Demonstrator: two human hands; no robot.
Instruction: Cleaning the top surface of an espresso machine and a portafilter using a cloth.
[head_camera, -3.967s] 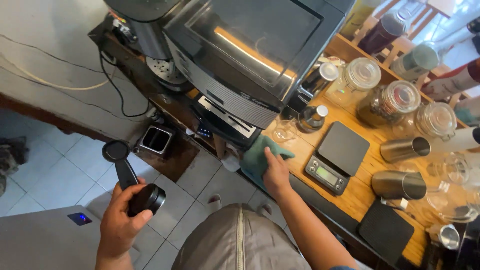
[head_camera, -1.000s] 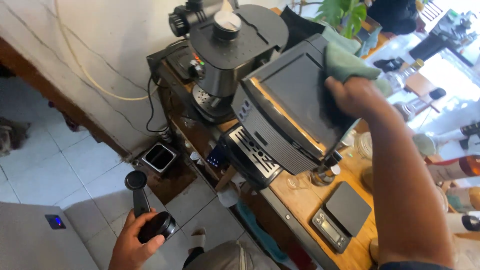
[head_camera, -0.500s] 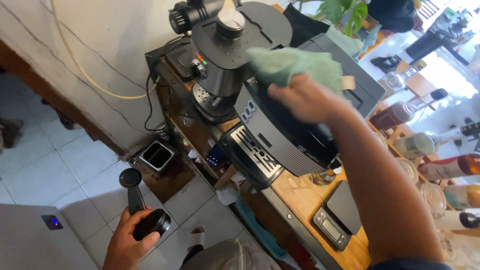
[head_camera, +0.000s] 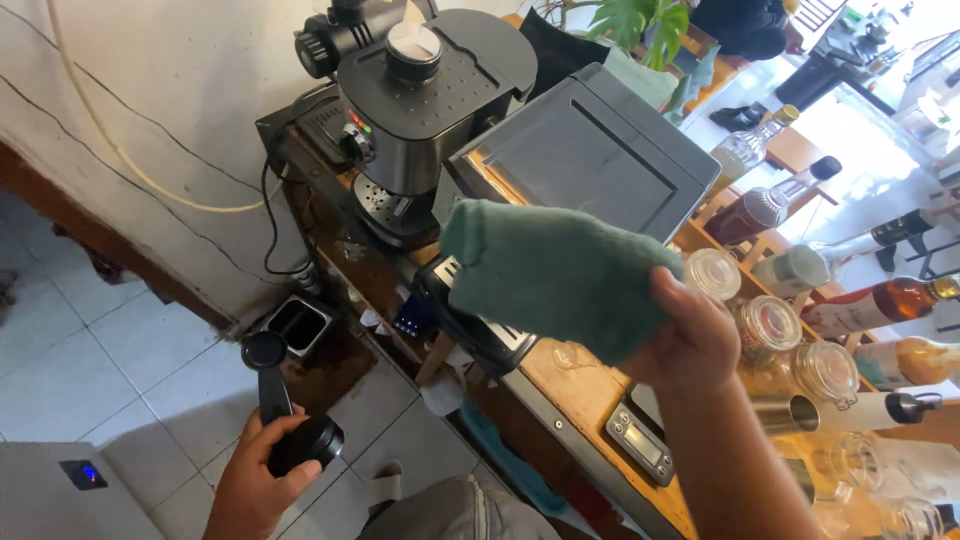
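right hand (head_camera: 690, 345): closed around a bunched green cloth (head_camera: 555, 275), held in the air in front of the grey box-shaped machine (head_camera: 590, 160).
left hand (head_camera: 255, 485): wrapped around the black portafilter (head_camera: 290, 420), handle up and basket end low, out over the tiled floor (head_camera: 90, 350), well left of the grey machine.
green cloth: above the counter (head_camera: 560, 385) edge, between the camera and the grey machine's front; its loose end hangs toward the black tray (head_camera: 470, 325) below the machine.
risk, cloth: the hanging end could catch the tray or sweep the jars, if swung low to the right of the grey machine.
risk, portafilter: held by one hand only, away from any support; a slack grip would drop it on the tiles.
risk, attention: both hands are loaded and far apart, so neither can steady the other's load.
espresso machine (head_camera: 425, 110): black, just left of the grey machine, power lights on.
glass jars (head_camera: 770, 325): lidded, crowded right of the grey machine, close under the right forearm.
scale (head_camera: 640, 440): flat on the counter, below and right of the grey machine, beside the wrist.
bottles (head_camera: 765, 210): behind the jars, further right.
knock box (head_camera: 298, 322): small black bin, low left of the grey machine, near the portafilter.
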